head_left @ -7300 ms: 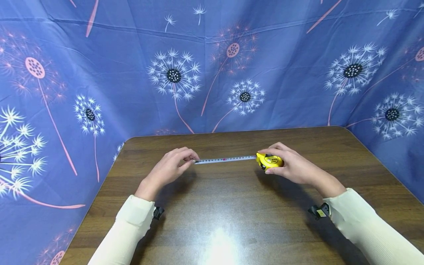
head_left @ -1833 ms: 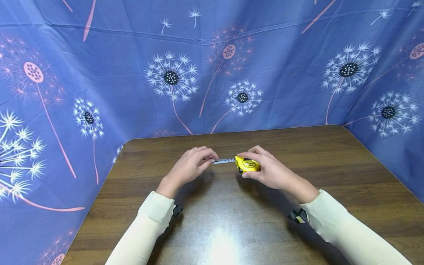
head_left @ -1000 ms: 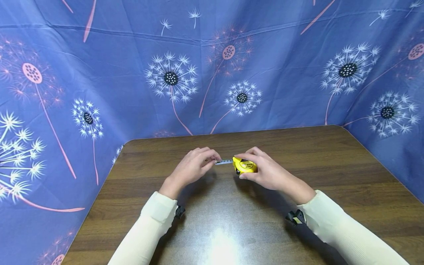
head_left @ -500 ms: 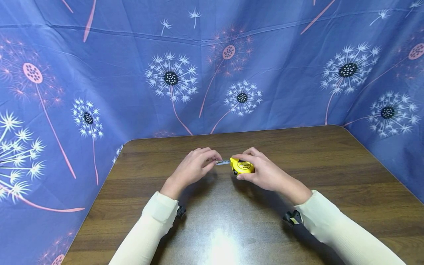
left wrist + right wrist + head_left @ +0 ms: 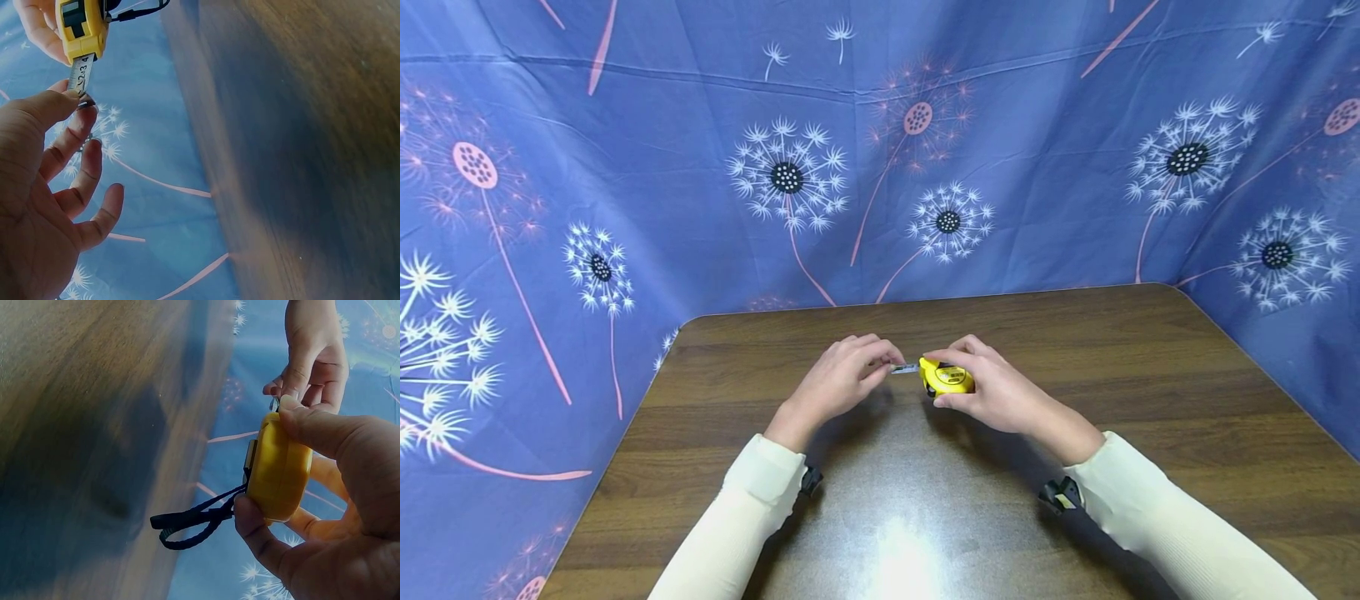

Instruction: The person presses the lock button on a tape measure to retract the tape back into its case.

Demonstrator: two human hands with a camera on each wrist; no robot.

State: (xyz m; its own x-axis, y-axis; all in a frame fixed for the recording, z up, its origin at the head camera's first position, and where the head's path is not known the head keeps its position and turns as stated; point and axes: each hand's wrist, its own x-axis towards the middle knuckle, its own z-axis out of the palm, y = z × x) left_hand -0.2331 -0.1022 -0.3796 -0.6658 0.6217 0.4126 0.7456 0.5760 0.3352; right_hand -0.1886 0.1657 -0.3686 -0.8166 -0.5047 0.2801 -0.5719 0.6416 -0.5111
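A yellow tape measure (image 5: 950,377) is held above the table by my right hand (image 5: 1000,387), thumb and fingers gripping its case. A short length of its metal blade (image 5: 80,74) sticks out toward the left. My left hand (image 5: 838,379) pinches the blade's end hook (image 5: 85,100) between thumb and index finger, the other fingers loosely curled. In the left wrist view, low numbers show on the blade. A black wrist strap (image 5: 194,519) dangles from the case in the right wrist view.
The brown wooden table (image 5: 880,483) lies below both hands, with a bright glare near its front. A blue dandelion-print cloth (image 5: 700,167) hangs behind and at both sides. Small black cameras (image 5: 1060,495) sit at the cuffs.
Since the earliest frame the hands have come together and the long exposed blade has run back into the case. Over the last second my right hand crept slightly left, shortening it further.
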